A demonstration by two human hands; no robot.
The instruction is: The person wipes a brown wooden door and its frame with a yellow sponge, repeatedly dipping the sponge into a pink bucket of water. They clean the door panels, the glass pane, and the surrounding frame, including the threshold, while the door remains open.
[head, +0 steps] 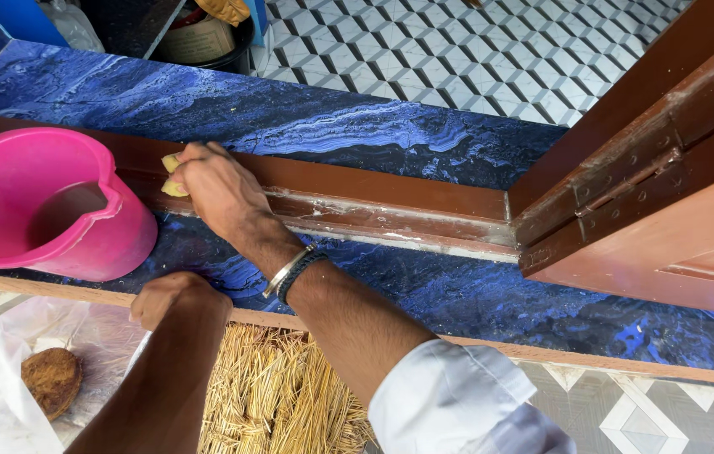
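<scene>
Right hand [210,185] presses a yellow sponge [172,175] against the brown door sill [391,206].
Right arm reaches forward and across, wrist bent, bangle and dark band [291,273] at the wrist, white sleeve [458,403] pushed up; grip pressed together, pinching the sponge on the sill's upper edge, just right of the pink bucket [46,206]. Left hand [174,296] sits curled in a loose fist at the blue marble step's [424,286] near edge, above straw [290,395]; whether it holds anything, cannot tell.
</scene>
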